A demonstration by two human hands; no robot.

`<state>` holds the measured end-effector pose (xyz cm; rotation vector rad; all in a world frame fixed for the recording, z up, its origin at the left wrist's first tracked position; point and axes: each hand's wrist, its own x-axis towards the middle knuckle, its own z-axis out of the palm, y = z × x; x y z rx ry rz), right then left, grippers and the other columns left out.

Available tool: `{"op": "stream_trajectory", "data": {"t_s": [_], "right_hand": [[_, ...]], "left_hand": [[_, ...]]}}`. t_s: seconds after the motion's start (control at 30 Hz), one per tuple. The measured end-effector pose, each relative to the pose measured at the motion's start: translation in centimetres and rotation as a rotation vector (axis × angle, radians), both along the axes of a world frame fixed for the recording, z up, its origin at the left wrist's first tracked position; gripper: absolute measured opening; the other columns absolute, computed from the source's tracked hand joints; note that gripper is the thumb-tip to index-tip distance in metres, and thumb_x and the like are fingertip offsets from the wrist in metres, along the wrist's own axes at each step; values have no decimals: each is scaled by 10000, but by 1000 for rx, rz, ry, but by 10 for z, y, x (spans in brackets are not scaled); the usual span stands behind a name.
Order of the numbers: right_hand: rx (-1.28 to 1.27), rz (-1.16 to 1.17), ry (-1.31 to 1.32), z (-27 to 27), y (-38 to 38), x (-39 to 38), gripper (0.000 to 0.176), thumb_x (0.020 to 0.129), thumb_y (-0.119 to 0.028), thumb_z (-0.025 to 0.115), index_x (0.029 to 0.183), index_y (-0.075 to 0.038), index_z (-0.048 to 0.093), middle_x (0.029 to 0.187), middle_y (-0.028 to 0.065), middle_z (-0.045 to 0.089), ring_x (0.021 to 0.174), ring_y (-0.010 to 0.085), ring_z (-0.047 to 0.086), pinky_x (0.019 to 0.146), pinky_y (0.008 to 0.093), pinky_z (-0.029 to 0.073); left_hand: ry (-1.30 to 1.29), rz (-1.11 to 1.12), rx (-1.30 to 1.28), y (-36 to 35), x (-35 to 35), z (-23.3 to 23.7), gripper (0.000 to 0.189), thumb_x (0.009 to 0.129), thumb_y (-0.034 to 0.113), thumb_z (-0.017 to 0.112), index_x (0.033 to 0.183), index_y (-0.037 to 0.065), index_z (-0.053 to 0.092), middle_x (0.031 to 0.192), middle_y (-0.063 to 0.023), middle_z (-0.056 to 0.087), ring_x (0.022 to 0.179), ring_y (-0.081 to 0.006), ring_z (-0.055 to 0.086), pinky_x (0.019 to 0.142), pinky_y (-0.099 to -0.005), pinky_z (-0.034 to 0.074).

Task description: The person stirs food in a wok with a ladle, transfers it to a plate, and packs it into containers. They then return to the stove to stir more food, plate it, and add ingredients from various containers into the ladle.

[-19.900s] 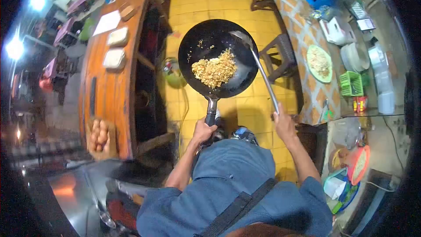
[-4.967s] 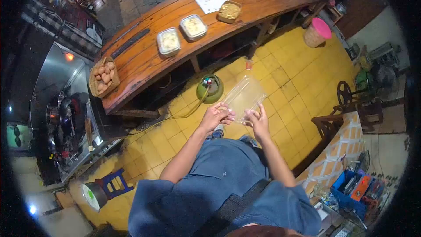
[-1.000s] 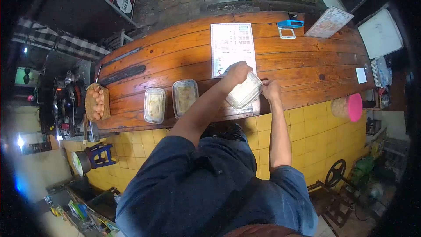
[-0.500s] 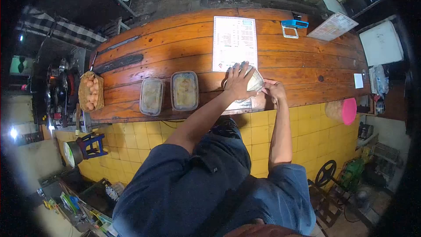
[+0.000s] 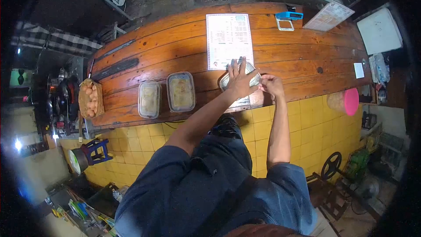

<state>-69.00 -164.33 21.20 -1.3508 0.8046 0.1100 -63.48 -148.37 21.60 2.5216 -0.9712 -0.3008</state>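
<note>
Clear container [image 5: 253, 80] at near edge of counter [image 5: 175, 52], below menu sheet [image 5: 229, 39]. Left hand [image 5: 238, 80] flat on its top, fingers spread, unclenched; right hand [image 5: 272, 85] pinching its right corner. Judged sealing step; next calls for pressing remaining rim shut

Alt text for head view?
A person's left hand presses flat on a clear container on a wooden counter, right hand at its edge. Two filled containers, an egg basket and a printed sheet lie nearby.
</note>
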Motion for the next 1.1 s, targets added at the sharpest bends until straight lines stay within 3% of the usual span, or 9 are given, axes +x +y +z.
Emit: {"op": "stream_trajectory", "data": {"t_s": [0.53, 0.63, 0.73, 0.77, 0.8, 0.83, 0.93, 1.07, 1.1], "right_hand": [[293, -96, -34, -20, -10, -11, 177, 812, 41, 579, 982, 9, 613, 776, 60, 622, 692, 127, 607, 594, 245, 527], [-223, 91, -255, -48, -5, -14, 170, 808, -34, 622, 974, -9, 651, 781, 11, 611, 665, 78, 551, 603, 226, 465], [-280, -120, -341, -50, 8, -17, 192, 834, -101, 610, 998, -11, 653, 761, 48, 636, 700, 116, 581, 677, 245, 471], [-511, -46, -349, -52, 9, -20, 217, 847, -142, 597, 1006, -5, 652, 780, 107, 651, 735, 178, 606, 720, 274, 473], [-509, -18, -356, -52, 11, -22, 217, 847, -142, 597, 1006, -5, 652, 780, 107, 651, 735, 178, 606, 720, 274, 473], [-618, 13, -381, -54, 13, -25, 221, 847, -147, 597, 1010, -8, 653, 813, 125, 653, 745, 210, 611, 735, 295, 474], [-704, 109, -384, -48, 27, -34, 266, 858, -152, 580, 1072, 1, 618, 957, 162, 624, 876, 266, 599, 791, 337, 464], [-1149, -37, -543, -34, 69, -51, 329, 868, -118, 549, 1159, 33, 523, 1103, 225, 513, 1053, 314, 511, 855, 378, 432], [-1105, -65, -583, -27, 90, -58, 310, 873, -104, 539, 1149, 37, 527, 1092, 222, 518, 1037, 317, 515, 853, 387, 432]], "left_hand": [[-100, 13, -16, -5, -2, -8, 682, 718, 553, 628, 1316, 295, 427, 1453, -269, 48, 1284, -556, 40, 966, -699, 72], [-57, 11, 11, -3, 0, 3, 786, 698, 542, 654, 1365, 246, 359, 1452, -272, 58, 1299, -535, 40, 973, -694, 74], [66, 8, -36, 6, 10, 10, 915, 674, 517, 691, 1395, 127, 285, 1441, -286, 97, 1316, -494, 85, 1016, -635, 101], [65, 0, -154, 14, 11, 9, 956, 662, 488, 706, 1400, 93, 245, 1438, -286, 105, 1320, -481, 98, 1037, -597, 111], [62, -3, -270, 25, 11, 8, 1000, 649, 459, 722, 1406, 60, 205, 1436, -287, 114, 1324, -467, 111, 1057, -560, 121], [-78, 6, -247, 38, 3, 19, 902, 681, 389, 718, 1371, 17, 273, 1414, -277, 200, 1318, -430, 185, 1070, -482, 187], [-105, -32, -420, 88, -33, 8, 726, 751, 316, 667, 1328, 4, 357, 1378, -256, 296, 1287, -402, 277, 1044, -448, 272], [280, 5, -415, 180, -117, 23, 380, 845, 254, 589, 1174, 72, 532, 1148, -151, 566, 1019, -278, 572, 858, -366, 466], [321, 32, -436, 206, -138, 5, 334, 847, 250, 585, 1134, 81, 556, 1069, -133, 601, 954, -271, 597, 819, -366, 480]]}}
